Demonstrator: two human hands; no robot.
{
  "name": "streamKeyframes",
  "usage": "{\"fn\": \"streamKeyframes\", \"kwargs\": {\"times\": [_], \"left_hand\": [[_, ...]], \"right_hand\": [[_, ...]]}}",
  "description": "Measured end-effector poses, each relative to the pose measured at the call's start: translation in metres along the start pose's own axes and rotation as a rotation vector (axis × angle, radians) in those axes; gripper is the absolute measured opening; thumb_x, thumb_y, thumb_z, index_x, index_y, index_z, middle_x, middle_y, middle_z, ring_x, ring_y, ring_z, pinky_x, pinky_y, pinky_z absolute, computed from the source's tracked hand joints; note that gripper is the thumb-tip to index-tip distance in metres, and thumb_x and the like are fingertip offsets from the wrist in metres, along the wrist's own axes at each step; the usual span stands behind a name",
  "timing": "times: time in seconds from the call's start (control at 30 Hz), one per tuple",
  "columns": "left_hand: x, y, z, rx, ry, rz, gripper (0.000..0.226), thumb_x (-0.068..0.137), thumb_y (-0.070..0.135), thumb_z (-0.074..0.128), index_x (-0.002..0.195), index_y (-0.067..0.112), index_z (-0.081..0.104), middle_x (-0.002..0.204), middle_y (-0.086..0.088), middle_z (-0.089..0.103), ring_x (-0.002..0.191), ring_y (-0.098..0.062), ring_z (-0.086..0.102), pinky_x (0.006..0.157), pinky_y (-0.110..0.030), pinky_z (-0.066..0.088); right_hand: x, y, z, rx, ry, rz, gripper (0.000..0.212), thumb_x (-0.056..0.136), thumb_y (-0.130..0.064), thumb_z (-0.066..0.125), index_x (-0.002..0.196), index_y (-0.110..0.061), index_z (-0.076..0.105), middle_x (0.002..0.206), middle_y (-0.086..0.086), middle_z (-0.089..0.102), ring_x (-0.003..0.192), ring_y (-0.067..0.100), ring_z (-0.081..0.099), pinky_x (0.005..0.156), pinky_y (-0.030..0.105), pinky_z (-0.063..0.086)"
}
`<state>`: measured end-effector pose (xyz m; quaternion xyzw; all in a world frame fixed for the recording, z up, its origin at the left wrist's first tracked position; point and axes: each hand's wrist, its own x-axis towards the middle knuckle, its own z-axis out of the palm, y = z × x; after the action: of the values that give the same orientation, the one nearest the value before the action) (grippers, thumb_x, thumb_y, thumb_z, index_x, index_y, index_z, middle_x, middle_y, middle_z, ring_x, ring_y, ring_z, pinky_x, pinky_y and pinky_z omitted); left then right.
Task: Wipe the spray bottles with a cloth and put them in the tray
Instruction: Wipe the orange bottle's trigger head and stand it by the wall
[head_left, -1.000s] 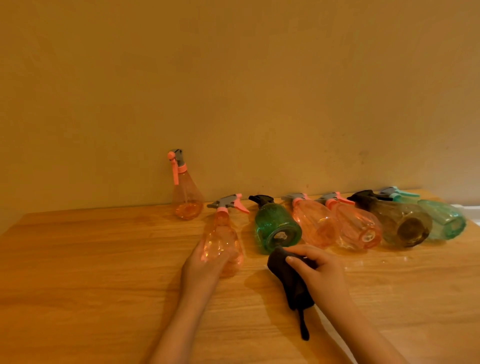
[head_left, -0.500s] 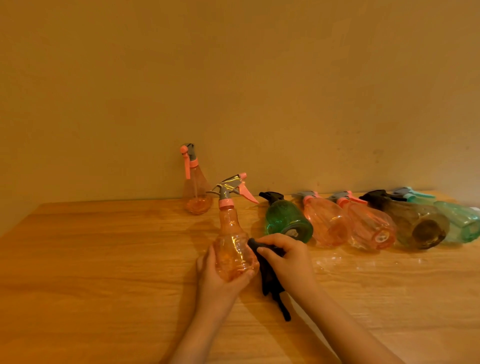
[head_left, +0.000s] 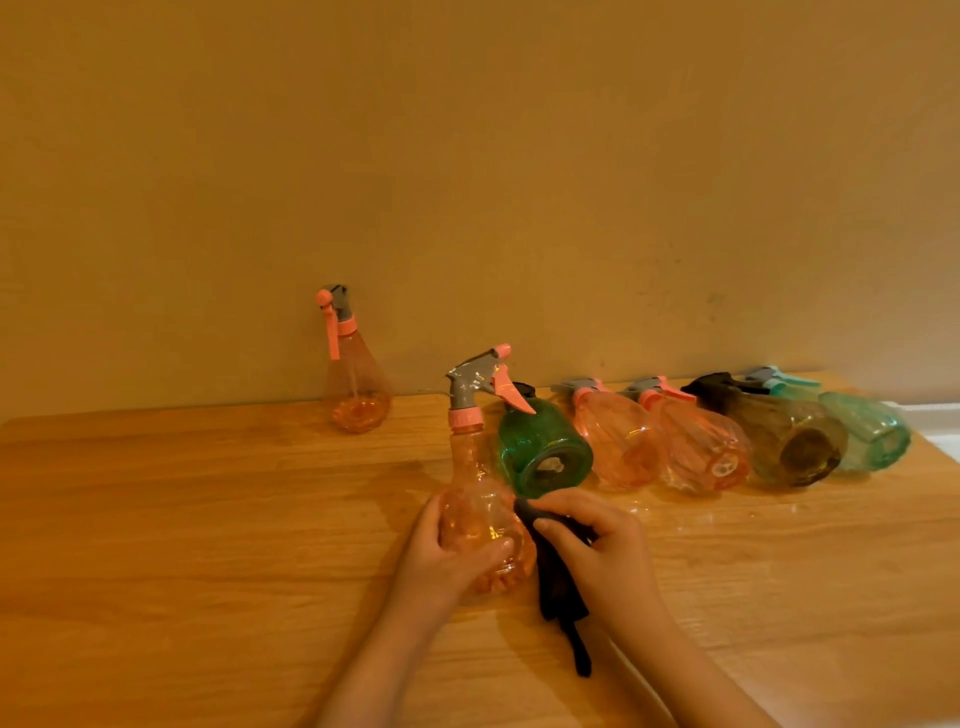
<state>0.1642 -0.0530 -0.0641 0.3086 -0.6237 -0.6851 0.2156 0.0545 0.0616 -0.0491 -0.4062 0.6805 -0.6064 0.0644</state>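
Your left hand (head_left: 441, 561) is gripping the orange bottle (head_left: 480, 512). Your right hand (head_left: 605, 553) is pinching the dark cloth (head_left: 558, 584), hiding its upper folds.

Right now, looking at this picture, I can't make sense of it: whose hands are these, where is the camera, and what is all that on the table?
There is no machine here. A person wears a camera on the head, so you look forward and down at their own two hands over a wooden table by a plain wall.

The left hand grips an upright orange spray bottle round its lower body. The right hand holds a dark cloth against that bottle's side, seemingly to wipe it.

Behind them a row of bottles lies on its side: a green bottle, two orange ones, a brown bottle and a teal bottle. One more orange bottle stands alone near the wall. No tray clearly shows in this view.
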Motion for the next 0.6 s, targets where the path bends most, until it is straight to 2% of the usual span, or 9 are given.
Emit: {"fn": "streamKeyframes", "kwargs": {"times": [0.07,0.13,0.27,0.33,0.37,0.47,0.6], "left_hand": [[0.002,0.001,0.008,-0.016,-0.02,-0.006,0.067,0.069,0.019,0.083,0.127,0.025,0.05,0.116,-0.003,0.064,0.104,-0.018,0.062,0.08,-0.03,0.053],[0.003,0.0,0.018,-0.021,-0.039,-0.007,0.058,0.077,0.017,0.078,0.126,0.028,0.049,0.117,-0.002,0.062,0.105,-0.017,0.061,0.076,-0.027,0.054],[0.004,-0.002,0.028,-0.033,-0.043,-0.001,0.096,0.047,0.046,0.08,0.134,0.025,0.045,0.121,-0.002,0.061,0.108,-0.018,0.062,0.084,-0.033,0.057],[0.003,-0.003,0.026,-0.032,-0.034,0.009,0.101,0.042,0.051,0.078,0.135,0.026,0.044,0.123,0.0,0.06,0.112,-0.018,0.06,0.09,-0.037,0.054],[0.003,-0.004,0.024,-0.036,-0.037,0.014,0.098,0.046,0.05,0.078,0.135,0.026,0.044,0.123,0.001,0.06,0.111,-0.016,0.06,0.09,-0.035,0.054],[0.002,-0.004,0.022,-0.102,-0.08,0.03,0.073,0.062,0.038,0.07,0.13,0.027,0.046,0.116,0.003,0.064,0.1,-0.007,0.064,0.073,-0.019,0.053],[0.003,-0.006,0.022,-0.147,-0.067,0.064,0.067,0.065,0.032,0.066,0.128,0.029,0.045,0.119,0.006,0.063,0.106,-0.006,0.062,0.079,-0.019,0.053]], "right_hand": [[-0.003,0.0,-0.005,0.02,0.024,0.009,0.044,0.075,0.012,0.067,0.077,-0.032,0.069,0.085,-0.018,0.069,0.082,-0.001,0.063,0.074,0.008,0.044],[-0.005,0.001,-0.009,0.016,0.073,-0.001,0.043,0.075,0.012,0.066,0.079,-0.031,0.069,0.085,-0.019,0.069,0.083,-0.001,0.063,0.074,0.008,0.044],[0.006,-0.003,-0.017,-0.112,0.188,-0.118,0.042,0.074,0.01,0.069,0.085,-0.03,0.067,0.083,-0.015,0.069,0.086,-0.004,0.062,0.076,0.008,0.044],[0.02,-0.01,-0.02,-0.215,0.209,-0.219,0.035,0.073,0.007,0.07,0.09,-0.023,0.067,0.087,-0.02,0.064,0.087,-0.005,0.06,0.077,0.007,0.044],[0.029,-0.013,-0.02,-0.263,0.199,-0.252,0.03,0.073,0.006,0.071,0.091,-0.019,0.069,0.087,-0.017,0.063,0.086,-0.003,0.06,0.076,0.006,0.044],[0.056,-0.022,-0.012,-0.413,0.115,-0.327,0.021,0.073,0.001,0.074,0.091,-0.01,0.073,0.085,-0.002,0.068,0.082,0.01,0.061,0.078,0.007,0.042],[0.065,-0.021,0.008,-0.491,0.043,-0.432,0.019,0.073,0.0,0.07,0.091,-0.006,0.073,0.087,0.005,0.069,0.084,0.011,0.057,0.077,0.011,0.04]]}}
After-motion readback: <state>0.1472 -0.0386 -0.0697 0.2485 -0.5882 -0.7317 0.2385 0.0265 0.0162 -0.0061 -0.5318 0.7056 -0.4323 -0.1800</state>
